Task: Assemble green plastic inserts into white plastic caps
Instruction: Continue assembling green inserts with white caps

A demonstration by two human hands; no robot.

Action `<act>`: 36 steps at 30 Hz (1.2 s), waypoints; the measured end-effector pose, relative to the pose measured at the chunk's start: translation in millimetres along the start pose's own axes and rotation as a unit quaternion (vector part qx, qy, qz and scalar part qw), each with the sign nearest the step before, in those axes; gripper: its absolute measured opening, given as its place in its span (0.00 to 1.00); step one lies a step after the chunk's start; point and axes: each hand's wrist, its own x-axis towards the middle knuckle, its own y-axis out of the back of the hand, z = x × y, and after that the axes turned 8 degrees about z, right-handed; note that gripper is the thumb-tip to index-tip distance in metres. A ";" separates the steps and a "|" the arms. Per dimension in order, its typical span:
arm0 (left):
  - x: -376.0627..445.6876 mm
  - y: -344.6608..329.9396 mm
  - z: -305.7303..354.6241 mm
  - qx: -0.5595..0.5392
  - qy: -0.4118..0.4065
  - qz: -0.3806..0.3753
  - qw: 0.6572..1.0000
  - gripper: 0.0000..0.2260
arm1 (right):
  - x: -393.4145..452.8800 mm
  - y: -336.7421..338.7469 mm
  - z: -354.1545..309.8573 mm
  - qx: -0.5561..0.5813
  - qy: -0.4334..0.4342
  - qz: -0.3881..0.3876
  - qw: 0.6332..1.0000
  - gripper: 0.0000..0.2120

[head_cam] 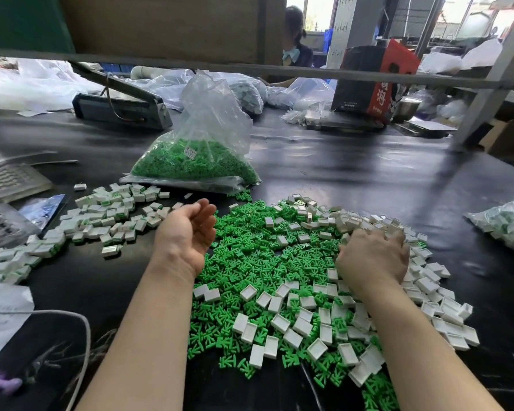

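A wide heap of loose green inserts (244, 256) covers the black table in front of me, with white caps (282, 324) mixed in and piled thickest at the right. My left hand (187, 232) hovers palm up at the heap's left edge, fingers loosely curled, holding nothing I can see. My right hand (374, 256) lies palm down on the white caps, fingers curled into the pile; whether it holds any is hidden. A spread of assembled caps with green showing (107, 215) lies to the left.
A clear bag of green inserts (196, 161) stands behind the heap. Another bag of parts (508, 223) lies at the right edge. A heat sealer (122, 108), a red box (377, 81) and more bags sit at the back. A person sits opposite. A cable (83, 330) runs near left.
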 end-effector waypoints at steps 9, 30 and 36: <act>-10.1 -17.5 -21.1 0.248 -0.085 -0.082 0.961 0.09 | 0.1 1.2 0.0 0.016 0.080 0.110 0.991 0.14; -20.3 -31.6 -48.6 0.263 -0.090 -0.228 0.933 0.05 | -22.9 21.2 -38.2 0.552 0.201 0.090 0.804 0.06; -16.1 -26.3 -38.1 0.158 -0.072 -0.214 0.961 0.12 | -14.6 17.8 -31.1 0.487 0.195 0.013 0.851 0.10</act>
